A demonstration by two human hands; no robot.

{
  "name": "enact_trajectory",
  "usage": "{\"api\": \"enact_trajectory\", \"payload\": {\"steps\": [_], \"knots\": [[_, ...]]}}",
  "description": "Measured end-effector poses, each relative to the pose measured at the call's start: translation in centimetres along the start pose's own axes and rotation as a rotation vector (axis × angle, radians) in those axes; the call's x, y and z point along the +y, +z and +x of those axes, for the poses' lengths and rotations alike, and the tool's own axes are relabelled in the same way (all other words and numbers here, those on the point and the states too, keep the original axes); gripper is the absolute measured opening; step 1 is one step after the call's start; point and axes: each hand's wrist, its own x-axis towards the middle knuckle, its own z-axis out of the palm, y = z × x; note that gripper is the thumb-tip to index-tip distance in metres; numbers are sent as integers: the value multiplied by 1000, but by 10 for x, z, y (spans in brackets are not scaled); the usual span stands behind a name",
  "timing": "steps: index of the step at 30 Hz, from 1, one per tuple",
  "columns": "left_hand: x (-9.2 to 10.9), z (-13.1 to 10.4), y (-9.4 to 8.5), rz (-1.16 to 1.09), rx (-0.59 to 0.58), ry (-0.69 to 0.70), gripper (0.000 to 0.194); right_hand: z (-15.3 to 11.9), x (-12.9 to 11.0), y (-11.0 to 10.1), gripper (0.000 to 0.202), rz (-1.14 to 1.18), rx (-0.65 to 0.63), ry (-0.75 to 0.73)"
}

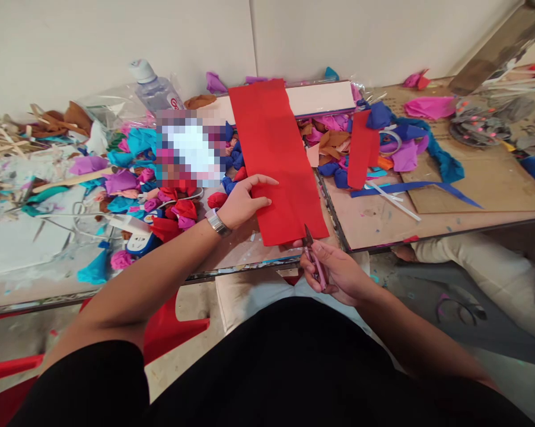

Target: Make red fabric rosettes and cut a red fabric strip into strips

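A long red sheet of crepe paper [279, 160] lies across the table, its near end by the front edge. My left hand [245, 201] rests at the paper's left side, thumb and fingers apart and curved over it; it grips nothing. In my right hand [334, 270] is a small pair of scissors [314, 261] with pink handles. Their dark blades point away from me at the near edge of the red sheet. Whether the blades touch the paper, I cannot tell.
Crumpled coloured paper pieces [120, 178] crowd the left, around a power strip [140, 243] and a clear bottle [154, 89]. A smaller red paper piece [360, 151], a tape roll [391, 142] and a blue strip [419, 187] lie right. Another person's leg [485, 267] shows below.
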Motion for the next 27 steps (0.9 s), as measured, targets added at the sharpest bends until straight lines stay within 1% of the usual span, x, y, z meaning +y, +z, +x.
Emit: {"api": "enact_trajectory", "payload": {"steps": [7,14,27], "knots": [[2,-1,1,-17,6,-22,46,0,1,-1,55,-17,-5,10],[4,-1,2,-37,13,-35,48,1,1,1,52,-17,-9,7],[2,-1,0,-20,5,-14,47,0,2,3,51,-31,-7,10]]}}
